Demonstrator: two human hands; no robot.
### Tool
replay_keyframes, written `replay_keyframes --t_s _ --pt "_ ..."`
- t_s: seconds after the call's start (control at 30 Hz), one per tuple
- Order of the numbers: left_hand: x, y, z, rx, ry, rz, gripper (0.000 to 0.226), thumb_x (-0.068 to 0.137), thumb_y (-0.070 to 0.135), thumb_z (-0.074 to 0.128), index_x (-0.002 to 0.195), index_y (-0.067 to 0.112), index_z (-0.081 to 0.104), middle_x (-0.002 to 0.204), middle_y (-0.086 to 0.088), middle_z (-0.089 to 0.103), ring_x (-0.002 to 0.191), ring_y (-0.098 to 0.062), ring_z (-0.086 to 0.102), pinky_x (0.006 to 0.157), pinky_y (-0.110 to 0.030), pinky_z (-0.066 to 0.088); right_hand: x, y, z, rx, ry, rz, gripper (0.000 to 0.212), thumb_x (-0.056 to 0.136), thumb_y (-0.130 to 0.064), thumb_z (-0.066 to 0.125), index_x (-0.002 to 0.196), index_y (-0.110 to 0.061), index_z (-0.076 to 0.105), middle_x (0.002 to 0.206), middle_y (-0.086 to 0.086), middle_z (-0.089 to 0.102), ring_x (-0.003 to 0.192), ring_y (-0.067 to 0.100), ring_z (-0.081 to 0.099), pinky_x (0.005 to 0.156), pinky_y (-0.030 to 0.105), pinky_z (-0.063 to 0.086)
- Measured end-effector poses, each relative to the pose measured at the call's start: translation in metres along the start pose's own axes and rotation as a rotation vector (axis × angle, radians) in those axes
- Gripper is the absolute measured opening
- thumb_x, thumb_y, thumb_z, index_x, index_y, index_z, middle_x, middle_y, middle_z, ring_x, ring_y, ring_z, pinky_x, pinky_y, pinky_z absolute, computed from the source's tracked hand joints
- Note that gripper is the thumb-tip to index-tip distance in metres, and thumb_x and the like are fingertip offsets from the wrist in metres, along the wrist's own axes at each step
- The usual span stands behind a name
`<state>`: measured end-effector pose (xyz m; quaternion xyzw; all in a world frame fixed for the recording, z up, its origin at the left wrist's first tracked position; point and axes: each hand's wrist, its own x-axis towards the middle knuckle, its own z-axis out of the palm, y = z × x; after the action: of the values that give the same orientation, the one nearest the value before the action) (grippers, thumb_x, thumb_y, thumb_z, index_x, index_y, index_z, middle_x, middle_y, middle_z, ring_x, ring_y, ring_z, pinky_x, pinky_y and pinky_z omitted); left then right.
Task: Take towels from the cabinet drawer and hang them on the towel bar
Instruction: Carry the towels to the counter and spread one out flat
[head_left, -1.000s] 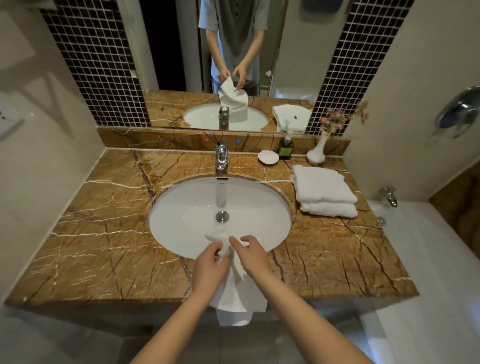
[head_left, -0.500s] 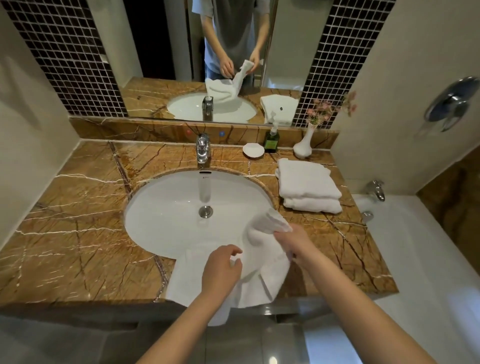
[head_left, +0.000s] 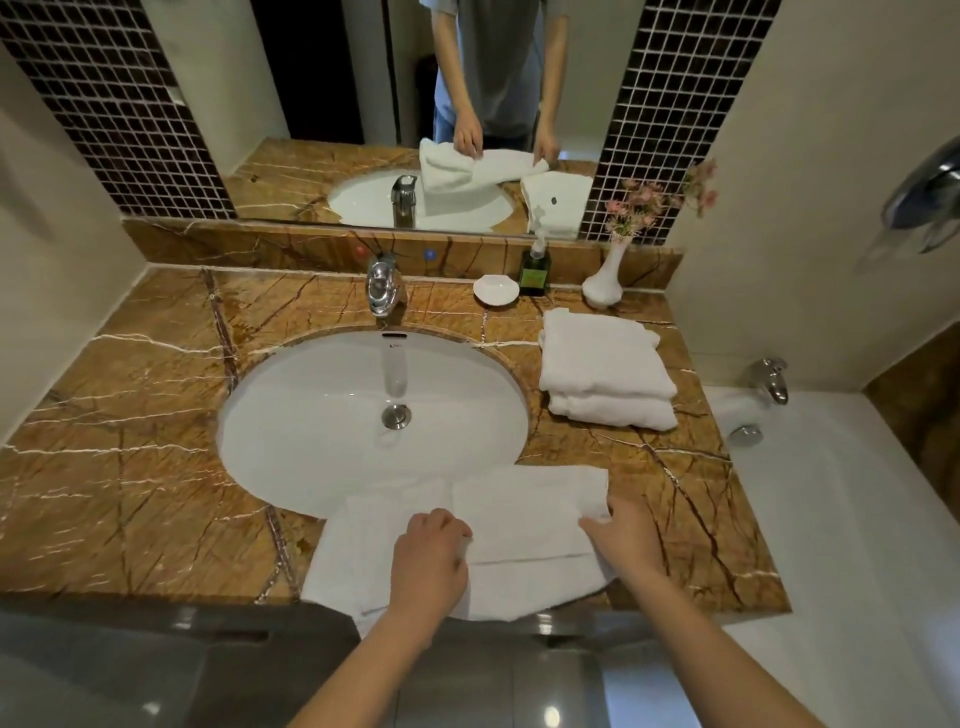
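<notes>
A white towel (head_left: 524, 514) lies spread across the front edge of the brown marble counter (head_left: 130, 467), partly over the sink rim and hanging a little past the edge. My left hand (head_left: 431, 556) pinches a fold near the towel's middle. My right hand (head_left: 623, 535) grips its right end. Two more folded white towels (head_left: 602, 364) are stacked on the counter to the right of the sink. No towel bar or drawer is in view.
A white oval sink (head_left: 332, 415) with a chrome tap (head_left: 384, 288) fills the counter's middle. Behind it stand a soap dish (head_left: 496, 289), a green soap bottle (head_left: 535, 270) and a white vase with pink flowers (head_left: 605, 280). A bathtub (head_left: 841, 519) lies to the right.
The towel hung bunched between both hands a second ago. My right hand pulled its end out to the right, and the towel now lies spread flat along the counter's front edge.
</notes>
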<state>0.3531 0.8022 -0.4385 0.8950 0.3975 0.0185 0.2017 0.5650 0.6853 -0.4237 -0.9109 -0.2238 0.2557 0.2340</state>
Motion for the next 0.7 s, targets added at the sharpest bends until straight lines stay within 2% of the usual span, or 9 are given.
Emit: replay_keyframes --t_s 0.2,0.33,0.43,0.5,0.6,0.7 --pt "0.004 0.003 0.0 0.043 -0.015 -0.001 0.029 0.089 0.019 0.048 0.114 0.029 0.06 0.122 0.01 0.051 0.11 -0.014 0.043 0.083 -0.024 0.042 0.0 -0.006 -0.001 -0.149 0.059 -0.023 0.033 0.089 -0.027 0.064 0.118 -0.013 0.057 0.114 0.006 0.063 0.101 0.023 0.06 0.077 0.03 0.049" --pt "0.005 0.007 -0.001 0.051 -0.02 -0.022 0.026 0.089 0.021 0.05 0.112 0.028 0.061 0.121 0.007 0.052 0.109 -0.016 0.044 0.082 -0.026 0.043 0.002 -0.013 -0.003 -0.205 0.051 0.035 0.044 0.087 -0.025 0.065 0.125 -0.011 0.051 0.121 0.009 0.059 0.108 0.026 0.058 0.084 0.033 0.052" --pt "0.004 0.007 -0.004 -0.06 0.007 -0.044 0.024 0.091 0.021 0.05 0.112 0.025 0.061 0.121 0.004 0.054 0.11 -0.016 0.046 0.086 -0.027 0.043 -0.002 -0.024 0.003 -0.315 0.141 0.027 0.059 0.083 -0.02 0.065 0.134 -0.011 0.036 0.135 0.011 0.046 0.124 0.027 0.045 0.097 0.036 0.044" --pt "0.002 0.005 -0.009 -0.145 0.117 -0.108 0.025 0.092 0.02 0.051 0.115 0.022 0.061 0.121 0.002 0.055 0.11 -0.015 0.048 0.087 -0.025 0.043 -0.005 -0.03 0.013 -0.38 0.18 -0.115 0.055 0.085 -0.021 0.06 0.135 -0.014 0.036 0.137 0.008 0.041 0.126 0.025 0.038 0.101 0.035 0.038" --pt "-0.005 -0.004 -0.015 -0.16 0.29 -0.34 0.034 0.089 0.023 0.056 0.123 0.019 0.056 0.125 -0.003 0.054 0.113 -0.02 0.048 0.089 -0.029 0.043 -0.014 -0.041 0.036 -0.334 0.067 -0.422 0.048 0.092 -0.026 0.054 0.138 -0.021 0.042 0.142 0.002 0.039 0.13 0.021 0.034 0.104 0.034 0.033" --pt "-0.011 -0.017 -0.018 -0.121 0.191 -0.625 0.055 0.087 0.042 0.058 0.132 0.016 0.041 0.134 -0.009 0.043 0.122 -0.027 0.04 0.095 -0.039 0.041 -0.03 -0.058 0.064 -0.359 -0.084 -0.624 0.042 0.094 -0.028 0.049 0.136 -0.022 0.046 0.138 0.001 0.044 0.126 0.021 0.042 0.099 0.033 0.038"
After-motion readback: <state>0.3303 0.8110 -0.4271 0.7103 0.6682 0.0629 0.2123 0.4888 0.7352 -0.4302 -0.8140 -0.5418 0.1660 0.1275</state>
